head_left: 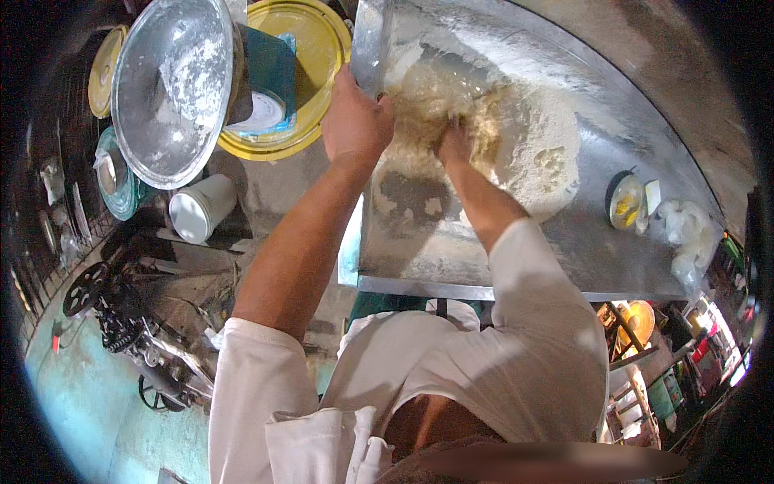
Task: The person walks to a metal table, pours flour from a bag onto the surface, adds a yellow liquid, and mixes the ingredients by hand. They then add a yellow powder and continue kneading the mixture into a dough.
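A metal-topped worktable (604, 260) with raised edges lies before me. On it, a ring of pale flour (538, 163) surrounds a wet, brownish mixture (423, 115). My right hand (456, 144) is down in that mixture, its fingers blurred and partly hidden. My left hand (360, 124) grips the table's raised left rim (367, 42), the thumb on the inner side and fingers on the outer side. Fingermarks dent the flour at the right of the ring.
Left of the table stand a large flour-dusted metal bowl (175, 91), a yellow round lid (320, 36) and a white bucket (205, 206). A clear cup with yellow contents (626, 202) and plastic bags (683, 230) sit at the table's right. Machinery with wheels (139, 345) stands lower left.
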Demonstrator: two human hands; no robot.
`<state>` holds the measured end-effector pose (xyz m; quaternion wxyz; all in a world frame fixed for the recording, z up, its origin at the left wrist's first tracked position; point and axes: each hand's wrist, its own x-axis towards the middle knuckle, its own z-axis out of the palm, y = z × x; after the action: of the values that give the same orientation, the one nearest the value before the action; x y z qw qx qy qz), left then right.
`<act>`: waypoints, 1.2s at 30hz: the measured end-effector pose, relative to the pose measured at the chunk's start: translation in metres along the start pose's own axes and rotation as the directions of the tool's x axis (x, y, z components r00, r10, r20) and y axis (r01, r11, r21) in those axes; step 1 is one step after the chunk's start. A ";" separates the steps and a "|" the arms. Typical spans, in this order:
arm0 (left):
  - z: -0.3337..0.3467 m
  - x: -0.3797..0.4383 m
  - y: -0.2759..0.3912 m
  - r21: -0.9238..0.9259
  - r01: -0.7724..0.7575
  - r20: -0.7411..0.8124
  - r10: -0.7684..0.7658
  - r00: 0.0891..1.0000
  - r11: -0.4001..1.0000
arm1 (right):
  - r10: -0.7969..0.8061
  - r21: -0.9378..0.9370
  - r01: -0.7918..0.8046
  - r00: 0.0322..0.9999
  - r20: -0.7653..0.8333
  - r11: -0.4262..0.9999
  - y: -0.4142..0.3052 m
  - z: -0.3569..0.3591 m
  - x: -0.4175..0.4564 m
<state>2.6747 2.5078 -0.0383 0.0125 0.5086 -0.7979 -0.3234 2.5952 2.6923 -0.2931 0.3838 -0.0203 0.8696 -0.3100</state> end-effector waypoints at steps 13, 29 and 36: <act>0.005 0.003 0.003 -0.007 -0.041 -0.009 0.041 0.999 0.999 | 0.150 0.437 -0.348 0.893 0.425 0.829 0.029 -0.006 0.034; 0.005 0.002 0.009 0.009 -0.061 0.010 0.061 0.998 0.998 | -0.466 -0.344 0.493 0.869 0.165 0.799 -0.007 0.034 0.020; 0.003 -0.001 0.005 0.023 0.038 -0.037 -0.037 0.999 0.999 | 0.059 -0.236 0.114 0.783 0.619 0.965 0.025 -0.011 -0.019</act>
<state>2.6704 2.5110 -0.0379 0.0149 0.5294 -0.7917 -0.3045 2.6062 2.7235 -0.2886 0.6376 -0.1842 0.7274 -0.1746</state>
